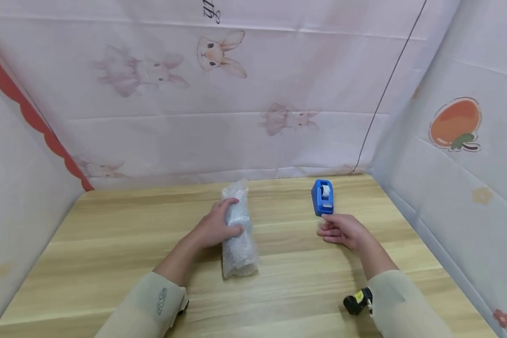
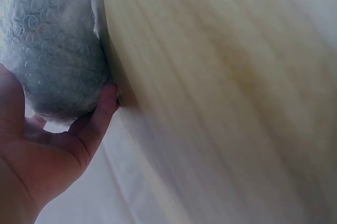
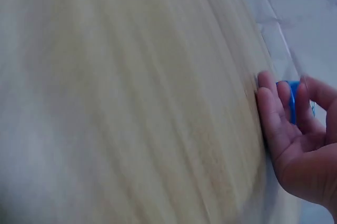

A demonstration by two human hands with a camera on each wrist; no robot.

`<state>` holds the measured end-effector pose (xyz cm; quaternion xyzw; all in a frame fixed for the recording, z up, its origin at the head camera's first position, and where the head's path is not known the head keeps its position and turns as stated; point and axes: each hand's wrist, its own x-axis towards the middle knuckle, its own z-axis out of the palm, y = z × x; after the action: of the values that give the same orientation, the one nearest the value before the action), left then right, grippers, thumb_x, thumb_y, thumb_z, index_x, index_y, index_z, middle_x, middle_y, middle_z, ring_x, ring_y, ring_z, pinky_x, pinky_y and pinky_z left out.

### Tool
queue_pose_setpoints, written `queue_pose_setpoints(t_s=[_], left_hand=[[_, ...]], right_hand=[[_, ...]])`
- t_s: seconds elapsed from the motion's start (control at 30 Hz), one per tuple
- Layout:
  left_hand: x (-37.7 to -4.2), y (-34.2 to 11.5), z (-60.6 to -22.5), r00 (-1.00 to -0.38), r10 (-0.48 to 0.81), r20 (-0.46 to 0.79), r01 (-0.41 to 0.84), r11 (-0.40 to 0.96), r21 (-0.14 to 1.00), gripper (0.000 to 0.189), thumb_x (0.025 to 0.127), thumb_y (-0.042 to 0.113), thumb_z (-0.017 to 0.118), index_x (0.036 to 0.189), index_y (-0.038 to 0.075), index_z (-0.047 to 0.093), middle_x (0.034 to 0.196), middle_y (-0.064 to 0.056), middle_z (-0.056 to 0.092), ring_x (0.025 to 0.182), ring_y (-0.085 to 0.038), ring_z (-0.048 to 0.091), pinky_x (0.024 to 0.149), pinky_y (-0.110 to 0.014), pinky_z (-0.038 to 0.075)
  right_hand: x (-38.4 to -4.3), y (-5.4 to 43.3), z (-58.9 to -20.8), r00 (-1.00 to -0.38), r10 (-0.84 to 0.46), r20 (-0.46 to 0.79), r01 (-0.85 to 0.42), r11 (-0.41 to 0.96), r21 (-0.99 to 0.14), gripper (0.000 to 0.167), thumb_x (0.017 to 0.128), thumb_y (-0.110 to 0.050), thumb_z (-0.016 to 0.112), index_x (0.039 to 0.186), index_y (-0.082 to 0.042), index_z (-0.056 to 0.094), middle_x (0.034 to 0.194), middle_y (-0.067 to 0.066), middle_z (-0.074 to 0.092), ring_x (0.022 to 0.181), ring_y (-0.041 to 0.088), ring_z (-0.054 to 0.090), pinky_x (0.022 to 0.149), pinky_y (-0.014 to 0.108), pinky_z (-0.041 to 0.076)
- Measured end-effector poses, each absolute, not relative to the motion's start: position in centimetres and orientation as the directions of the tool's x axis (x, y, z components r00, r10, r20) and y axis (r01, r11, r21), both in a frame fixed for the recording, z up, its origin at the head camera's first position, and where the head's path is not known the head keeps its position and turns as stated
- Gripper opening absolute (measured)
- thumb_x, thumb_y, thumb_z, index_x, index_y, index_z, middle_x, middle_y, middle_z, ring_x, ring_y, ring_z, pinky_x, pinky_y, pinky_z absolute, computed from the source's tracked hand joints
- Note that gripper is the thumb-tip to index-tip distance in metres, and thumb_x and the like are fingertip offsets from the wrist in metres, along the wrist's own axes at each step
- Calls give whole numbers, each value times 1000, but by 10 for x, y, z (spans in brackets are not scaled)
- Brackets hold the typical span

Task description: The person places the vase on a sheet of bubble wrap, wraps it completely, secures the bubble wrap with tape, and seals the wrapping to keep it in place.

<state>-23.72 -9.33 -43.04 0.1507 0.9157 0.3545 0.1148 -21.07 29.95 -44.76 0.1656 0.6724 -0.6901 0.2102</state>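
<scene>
A bundle of bubble wrap [image 1: 239,249] lies lengthwise on the wooden table [image 1: 131,234]; what is inside it cannot be made out. My left hand [image 1: 214,226] grips it from the left side, thumb nearer me and fingers over the far part. In the left wrist view, the fingers [image 2: 102,109] curl under the bubble wrap [image 2: 52,50]. To the right stands a blue tape dispenser [image 1: 322,206] with a white roll. Just in front of it, my right hand [image 1: 343,230] pinches a small, faint strip of clear tape [image 1: 320,225] between thumb and forefinger, the other fingers loosely bent.
A printed cloth [image 1: 219,141] hangs behind the table's far edge, and pale side panels [image 1: 460,188] rise at left and right. A black wrist camera [image 1: 357,302] sticks out beside the right sleeve [image 1: 399,300].
</scene>
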Motion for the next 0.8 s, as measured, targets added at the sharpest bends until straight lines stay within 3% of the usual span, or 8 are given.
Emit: queue_pose_setpoints(t_s=[0.17, 0.33, 0.43, 0.53, 0.67, 0.8], left_hand=[[-239, -95, -426, -916, 389, -98, 197, 650, 734, 82, 77, 38, 75, 147, 37, 32, 152, -7, 30, 126, -33, 46, 98, -56, 43], [-236, -94, -424, -899, 424, -108, 202, 621, 758, 87, 76, 28, 76, 150, 27, 32, 157, -13, 22, 137, -35, 35, 103, -58, 39], [-234, -92, -420, -905, 421, -57, 287, 705, 648, 87, 72, 32, 75, 149, 23, 36, 162, -15, 12, 146, -37, 21, 103, -63, 37], [-231, -88, -416, -893, 450, 18, 414, 805, 424, 90, 69, 41, 73, 149, 17, 41, 165, -12, 5, 151, -35, 8, 106, -64, 34], [-226, -85, -411, -846, 533, 25, 528, 829, 183, 92, 78, 49, 65, 154, 12, 31, 164, -9, 15, 150, -30, 18, 105, -56, 39], [-223, -87, -415, -839, 544, -17, 537, 832, 137, 85, 86, 48, 54, 158, 21, 19, 164, -6, 18, 148, -26, 22, 98, -53, 43]], right_hand=[[-210, 264, -430, -901, -218, -374, 302, 303, -904, 35, 96, -37, 62, 94, -2, 58, 81, 6, 68, 77, 22, 70, 68, 38, 58], [-219, 210, -419, -896, -381, -228, 47, 429, -902, 38, 98, -36, 59, 95, 2, 58, 78, 9, 61, 72, 24, 63, 65, 42, 57], [-226, 181, -413, -861, -473, -187, -21, 401, -916, 34, 102, -35, 52, 100, -1, 57, 83, 14, 61, 74, 27, 64, 67, 44, 57], [-234, 161, -409, -829, -537, -157, -51, 351, -935, 31, 105, -36, 45, 101, -6, 54, 84, 16, 60, 75, 27, 64, 67, 44, 56], [-241, 147, -407, -818, -558, -142, -42, 304, -952, 29, 107, -34, 39, 101, -8, 50, 83, 11, 56, 74, 25, 62, 68, 44, 56], [-246, 141, -409, -815, -558, -158, -6, 280, -960, 31, 107, -32, 39, 102, -4, 49, 83, 10, 54, 74, 25, 61, 70, 44, 56]])
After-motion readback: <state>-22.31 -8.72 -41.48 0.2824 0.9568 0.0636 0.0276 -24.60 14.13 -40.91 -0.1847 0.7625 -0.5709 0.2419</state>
